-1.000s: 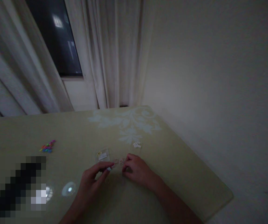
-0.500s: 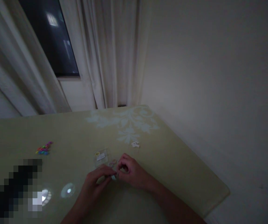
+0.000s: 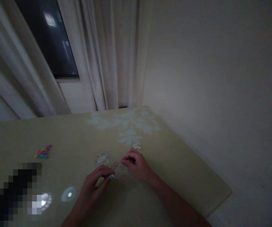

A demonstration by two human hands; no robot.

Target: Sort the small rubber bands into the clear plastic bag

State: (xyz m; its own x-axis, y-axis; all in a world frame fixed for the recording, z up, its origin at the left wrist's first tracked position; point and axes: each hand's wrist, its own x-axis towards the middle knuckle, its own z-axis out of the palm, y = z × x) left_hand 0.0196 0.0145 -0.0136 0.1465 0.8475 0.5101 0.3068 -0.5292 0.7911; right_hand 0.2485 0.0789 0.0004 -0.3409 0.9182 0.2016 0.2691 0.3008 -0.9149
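Observation:
My left hand [image 3: 98, 179] is closed in a pinch on a small pale blue-white piece [image 3: 112, 177], held just above the table; its kind is too small to make out. My right hand [image 3: 137, 164] is also pinched, a little apart to the right. Its fingertips are at some small pale loops [image 3: 121, 165], and whether one is between them is hard to see. More small pinkish loops [image 3: 114, 164] lie between the two hands. Behind my left hand lies a clear flat case [image 3: 102, 158] with a yellow ring and a white label in it.
A small white object [image 3: 137, 146] lies just beyond my right hand. Off to the left is a pile of small colourful pieces [image 3: 43, 152]. The table [image 3: 183, 176] has a pale floral pattern and runs along the wall on the right. Curtains [image 3: 102, 56] hang behind it.
My hands were together at the small piece and are now apart. My right hand has moved up and away to the small loops, while the left keeps its pinch.

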